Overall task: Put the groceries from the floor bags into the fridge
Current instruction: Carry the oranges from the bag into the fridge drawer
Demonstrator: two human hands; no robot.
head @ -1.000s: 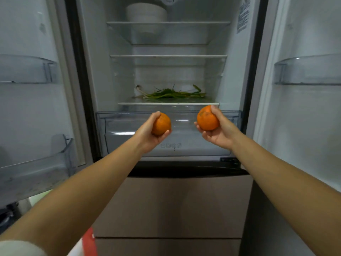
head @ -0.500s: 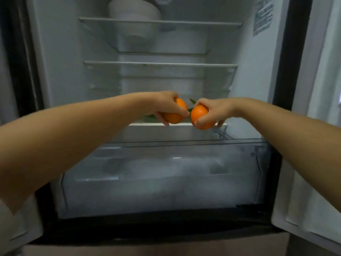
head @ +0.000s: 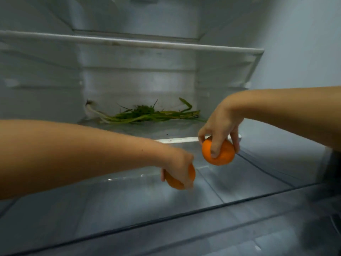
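My left hand (head: 180, 168) grips an orange (head: 175, 182) from above, low inside the open clear crisper drawer (head: 184, 213) of the fridge. Most of that orange is hidden under my fingers. My right hand (head: 219, 126) holds a second orange (head: 224, 156) by its top, higher and to the right, just in front of the white shelf edge (head: 180, 139) and above the drawer. Whether either orange touches the drawer floor I cannot tell.
A bunch of green onions (head: 147, 115) lies at the back of the shelf above the drawer. A glass shelf with a white rim (head: 129, 42) runs overhead. The fridge's right inner wall (head: 304, 52) is close to my right forearm.
The camera has moved in closer and lower. Both hands have dropped from the shelf's front edge into the drawer opening, the left lower than the right, and the oranges have moved apart.
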